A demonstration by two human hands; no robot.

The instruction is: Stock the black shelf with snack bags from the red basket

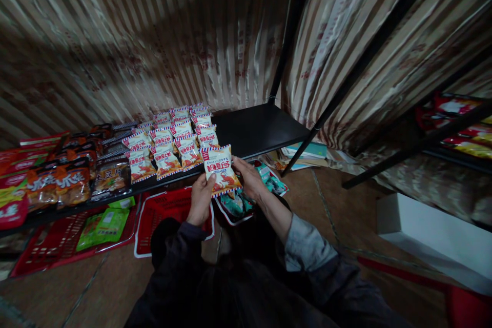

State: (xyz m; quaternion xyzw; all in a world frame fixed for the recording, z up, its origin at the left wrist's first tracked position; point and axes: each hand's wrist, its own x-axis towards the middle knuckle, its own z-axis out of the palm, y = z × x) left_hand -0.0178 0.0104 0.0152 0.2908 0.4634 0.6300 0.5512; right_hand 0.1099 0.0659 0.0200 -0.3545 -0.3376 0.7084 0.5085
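Note:
Between my two hands is a white and orange snack bag with a striped edge (220, 170). My left hand (201, 198) grips its lower left side, thumb on the front. My right hand (248, 178) holds its right edge, the fingers partly behind it. Just beyond, rows of matching snack bags (165, 158) stand on a black shelf (257, 125). The held bag overlaps the shelf's front edge in view. Left of those rows are dark packs (111, 177), orange packs (73, 183) and red packs (13, 205).
Below the shelf sit a red basket (156, 210), another red basket holding green packs (49, 243), and a basket of teal packs (236, 205). Black posts (338, 92) rise at right. A white box (434, 236) lies on the floor.

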